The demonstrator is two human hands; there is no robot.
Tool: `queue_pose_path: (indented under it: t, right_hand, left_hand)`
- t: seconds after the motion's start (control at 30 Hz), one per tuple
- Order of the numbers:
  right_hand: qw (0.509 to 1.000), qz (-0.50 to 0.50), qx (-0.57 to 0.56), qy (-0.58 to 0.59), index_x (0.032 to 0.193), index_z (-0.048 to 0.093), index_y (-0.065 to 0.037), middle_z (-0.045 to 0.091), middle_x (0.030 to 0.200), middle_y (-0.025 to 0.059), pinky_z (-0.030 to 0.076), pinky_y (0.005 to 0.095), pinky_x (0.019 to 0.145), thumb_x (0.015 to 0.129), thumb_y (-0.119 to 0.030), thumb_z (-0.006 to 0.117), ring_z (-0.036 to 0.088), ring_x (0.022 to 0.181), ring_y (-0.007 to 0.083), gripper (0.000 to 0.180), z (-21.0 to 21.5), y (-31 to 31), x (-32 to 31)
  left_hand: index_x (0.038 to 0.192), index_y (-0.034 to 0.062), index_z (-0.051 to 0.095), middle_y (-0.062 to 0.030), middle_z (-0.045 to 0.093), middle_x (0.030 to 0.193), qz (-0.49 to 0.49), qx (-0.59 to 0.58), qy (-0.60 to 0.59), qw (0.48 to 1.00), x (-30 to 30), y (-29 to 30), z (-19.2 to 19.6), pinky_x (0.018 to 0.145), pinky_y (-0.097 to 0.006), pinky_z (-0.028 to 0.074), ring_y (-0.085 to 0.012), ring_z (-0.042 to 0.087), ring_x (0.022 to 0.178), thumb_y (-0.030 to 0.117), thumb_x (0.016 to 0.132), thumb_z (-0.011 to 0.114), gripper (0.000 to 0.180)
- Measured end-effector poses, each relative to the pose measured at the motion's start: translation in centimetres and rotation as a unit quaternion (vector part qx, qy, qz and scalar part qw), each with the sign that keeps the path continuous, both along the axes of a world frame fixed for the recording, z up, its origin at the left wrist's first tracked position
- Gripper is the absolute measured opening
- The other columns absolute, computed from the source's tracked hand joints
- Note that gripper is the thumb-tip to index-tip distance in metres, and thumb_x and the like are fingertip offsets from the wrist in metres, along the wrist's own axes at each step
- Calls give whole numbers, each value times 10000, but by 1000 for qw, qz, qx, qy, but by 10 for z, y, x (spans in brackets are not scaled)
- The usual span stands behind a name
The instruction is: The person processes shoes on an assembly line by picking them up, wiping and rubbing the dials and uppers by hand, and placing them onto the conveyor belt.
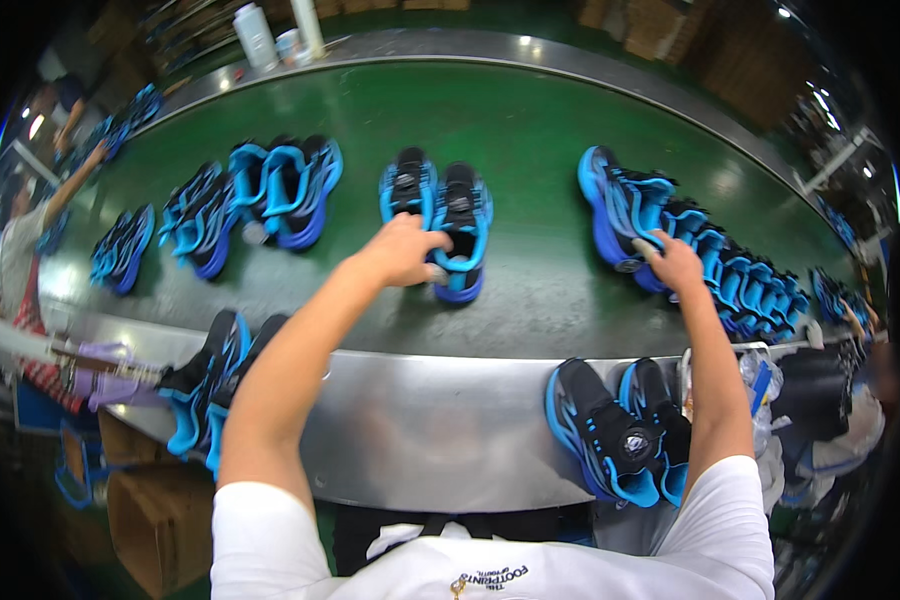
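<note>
Two black-and-blue sneakers, a left one (407,183) and a right one (461,200), stand side by side on the green belt with toes pointing away. My left hand (400,252) is closed on their heel ends, its thumb at the collar of the right one. Farther right, my right hand (676,262) grips the heel of a similar sneaker (600,205) at the left end of a tight row. Part of its heel is hidden by my fingers.
Several more sneakers (305,190) stand left on the belt (530,130). A steel ledge (420,420) along the near side bears a pair at right (595,425) and another at left (210,380). People work at both sides; a cardboard box (155,520) sits lower left.
</note>
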State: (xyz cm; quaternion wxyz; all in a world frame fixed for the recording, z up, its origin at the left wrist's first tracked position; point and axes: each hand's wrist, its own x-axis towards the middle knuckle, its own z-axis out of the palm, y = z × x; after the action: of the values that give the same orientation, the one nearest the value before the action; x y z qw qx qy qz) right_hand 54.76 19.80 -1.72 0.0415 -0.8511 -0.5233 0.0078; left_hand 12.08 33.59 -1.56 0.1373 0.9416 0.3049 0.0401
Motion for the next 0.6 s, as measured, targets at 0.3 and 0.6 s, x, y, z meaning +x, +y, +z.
queue_pose_path:
  t: [0.3,0.6]
  right_hand:
    - [919,118,183,329,1260,578,-146,648,1068,102,478,278,818,844,-243,667,605,849,152,437,75,-12,-86]
    - [695,523,348,349,1427,310,-36,393,1380,232,390,437,959,779,-326,723,468,1179,336,822,260,-77,-181]
  left_hand:
    - [797,-10,628,-247,653,886,384,31,51,921,-214,134,2,776,-454,496,-392,624,907,285,682,716,328]
    - [941,25,691,-185,666,1053,486,37,141,862,-185,152,-17,833,-437,514,-349,641,982,345,641,757,443]
